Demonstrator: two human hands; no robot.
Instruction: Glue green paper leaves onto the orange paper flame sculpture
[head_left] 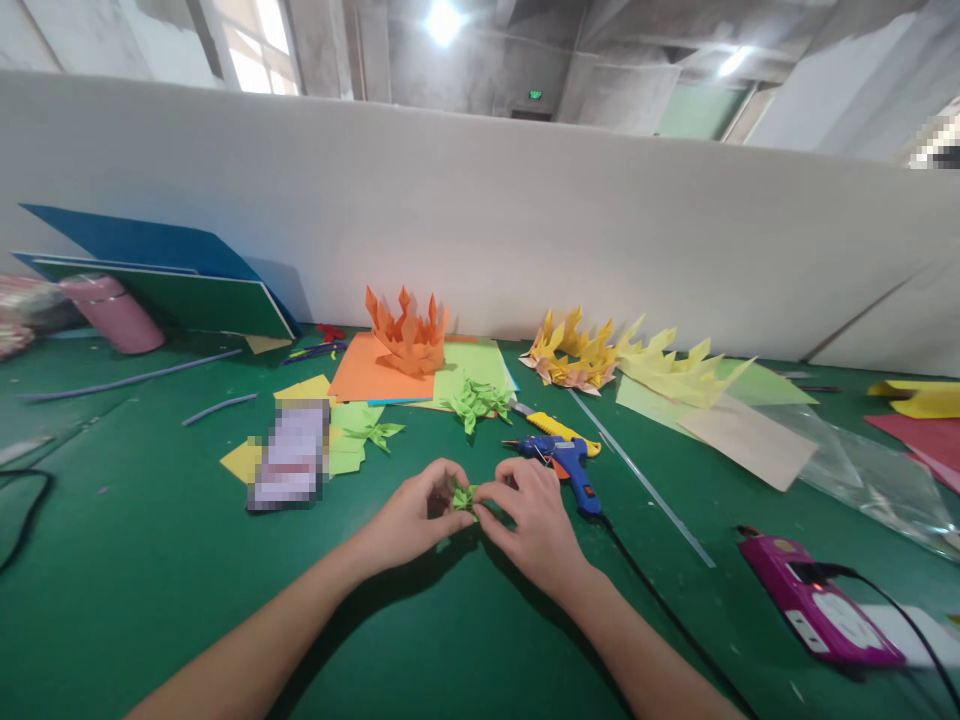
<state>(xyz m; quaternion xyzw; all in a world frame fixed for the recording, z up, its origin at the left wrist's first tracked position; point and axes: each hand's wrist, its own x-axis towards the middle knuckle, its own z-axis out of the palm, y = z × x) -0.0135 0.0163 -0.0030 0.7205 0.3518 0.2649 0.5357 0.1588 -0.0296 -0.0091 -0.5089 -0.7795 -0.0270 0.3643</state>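
Note:
Between my hands is a small folded green paper piece (465,497), held just above the table's middle. My left hand (420,510) pinches it from the left with thumb and forefinger. From the right, my right hand (529,510) grips its other side with the fingertips. Part of the piece is hidden by the fingers. Beyond my hands lies a pile of folded green paper leaves (478,398), and another green paper leaf cluster (373,428) is to the left. A blue glue gun (566,458) rests just past my right hand, beside a yellow utility knife (559,430).
An orange paper crown (409,335) and a golden paper crown (574,350) stand at the back. A phone (291,455) lies left on yellow sheets. A clear glue stick (645,480), a purple power strip (821,600) and a black cord (675,615) are right. A pink bottle (112,312) leans far left.

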